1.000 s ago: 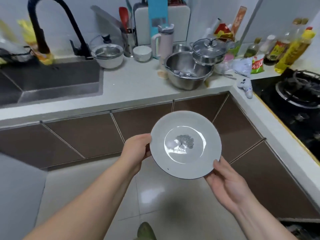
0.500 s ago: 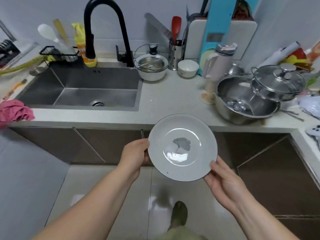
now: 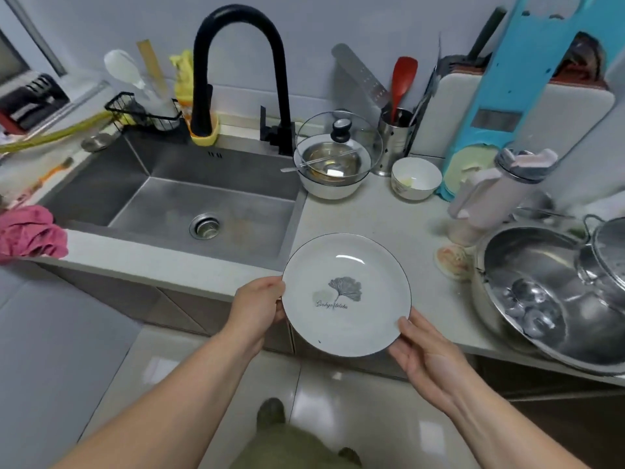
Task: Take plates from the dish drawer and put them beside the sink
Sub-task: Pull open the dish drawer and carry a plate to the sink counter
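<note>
The left hand [image 3: 258, 308] gripped the plate's [image 3: 346, 294] left rim while the right hand [image 3: 424, 358] clasped its lower right edge, holding the plate between them over the counter [image 3: 382, 221] edge, just right of the sink [image 3: 203, 204].

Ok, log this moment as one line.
plate held level | left hand and right hand on rim | over counter edge beside sink | not set down
</note>
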